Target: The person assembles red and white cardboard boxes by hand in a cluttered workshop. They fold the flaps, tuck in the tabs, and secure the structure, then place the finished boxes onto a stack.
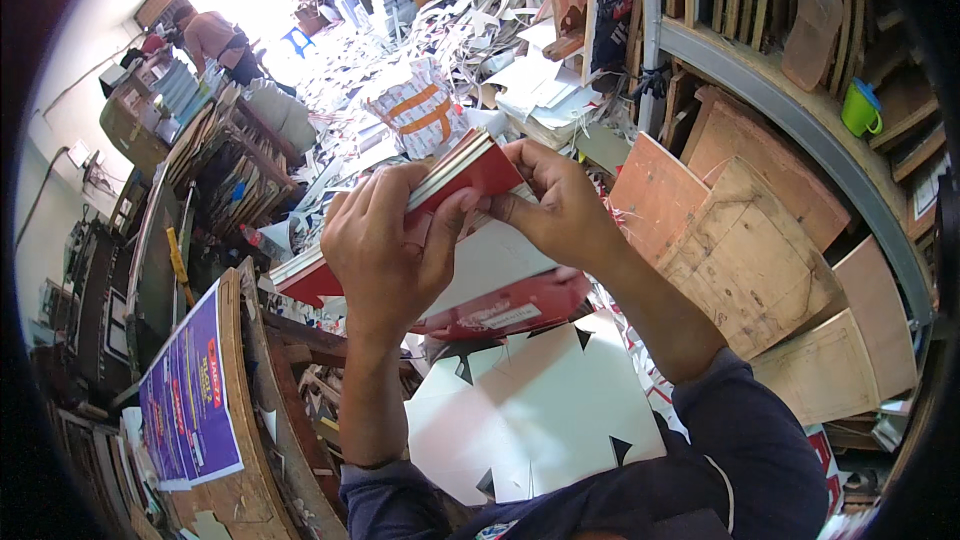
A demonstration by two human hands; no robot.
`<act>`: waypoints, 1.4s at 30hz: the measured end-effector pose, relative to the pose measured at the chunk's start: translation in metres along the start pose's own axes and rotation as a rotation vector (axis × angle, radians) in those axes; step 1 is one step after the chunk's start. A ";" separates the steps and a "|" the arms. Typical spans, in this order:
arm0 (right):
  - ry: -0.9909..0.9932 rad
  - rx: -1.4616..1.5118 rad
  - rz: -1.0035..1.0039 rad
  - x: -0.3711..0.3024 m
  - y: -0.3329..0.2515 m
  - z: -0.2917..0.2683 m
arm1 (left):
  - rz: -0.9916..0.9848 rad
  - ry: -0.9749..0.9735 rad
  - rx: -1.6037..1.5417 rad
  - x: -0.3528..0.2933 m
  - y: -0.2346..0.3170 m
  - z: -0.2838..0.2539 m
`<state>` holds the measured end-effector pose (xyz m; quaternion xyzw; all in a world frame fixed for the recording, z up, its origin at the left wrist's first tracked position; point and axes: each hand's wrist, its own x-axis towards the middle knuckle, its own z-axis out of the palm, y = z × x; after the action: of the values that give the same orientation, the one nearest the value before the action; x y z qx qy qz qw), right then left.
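A stack of red-and-white card sheets (482, 172) is raised in front of me between both hands. My left hand (385, 240) is closed round its left part, thumb on the near side and fingers over the top edge. My right hand (555, 202) grips the right end, its thumb close to the left thumb. Under the hands hangs a card with a white upper part and a glossy red lower part (510, 308); whether it belongs to the stack I cannot tell. A white die-cut card blank (535, 405) with dark notches lies below, close to my body.
Paper scraps (465, 10) cover the floor ahead, around a taped bundle (415, 110). Wooden boards (755, 255) lean at right under a metal shelf holding a red-capped bottle (812, 25) and a green cup (860, 108). A purple poster (195, 395) stands at left. Another person (215, 40) bends far left.
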<state>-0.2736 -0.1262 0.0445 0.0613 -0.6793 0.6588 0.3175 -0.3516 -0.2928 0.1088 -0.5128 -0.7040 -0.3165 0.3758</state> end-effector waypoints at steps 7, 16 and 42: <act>0.079 -0.052 -0.015 0.005 0.024 -0.013 | 0.076 -0.084 0.005 -0.002 0.021 0.010; -0.063 -0.148 -0.094 0.009 0.014 -0.009 | -0.174 -0.136 -0.120 0.002 0.005 -0.001; 0.076 0.064 -0.176 -0.027 -0.004 0.022 | -0.132 0.067 -0.151 -0.007 -0.011 0.006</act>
<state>-0.2575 -0.1565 0.0357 0.1056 -0.6374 0.6515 0.3977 -0.3623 -0.2942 0.0986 -0.4814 -0.6973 -0.4098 0.3379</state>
